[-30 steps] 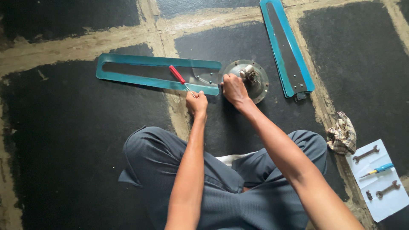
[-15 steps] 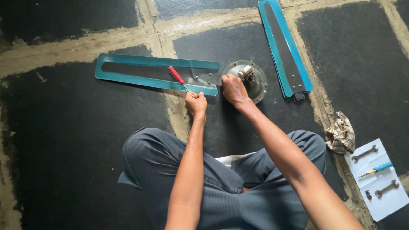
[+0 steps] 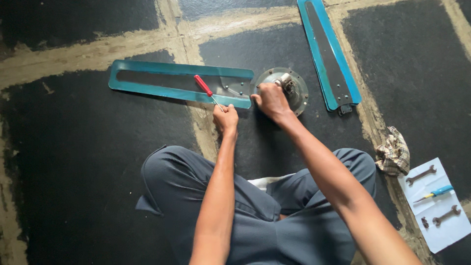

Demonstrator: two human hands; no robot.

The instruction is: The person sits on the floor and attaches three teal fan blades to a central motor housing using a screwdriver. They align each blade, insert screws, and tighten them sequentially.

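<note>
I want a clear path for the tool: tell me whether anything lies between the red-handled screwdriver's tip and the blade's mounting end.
Nothing visible does. The left hand holds the red-handled screwdriver over the teal fan blade, beside the round motor hub that the right hand grips. The tip itself is too small to make out.

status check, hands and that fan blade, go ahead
Left hand gripping red-handled screwdriver, tip at teal fan blade. Right hand pressing on round fan motor hub. Second blade lies apart; nothing blocking.

Red-handled screwdriver lies tilted across flat teal fan blade; round motor hub adjoining.
</note>
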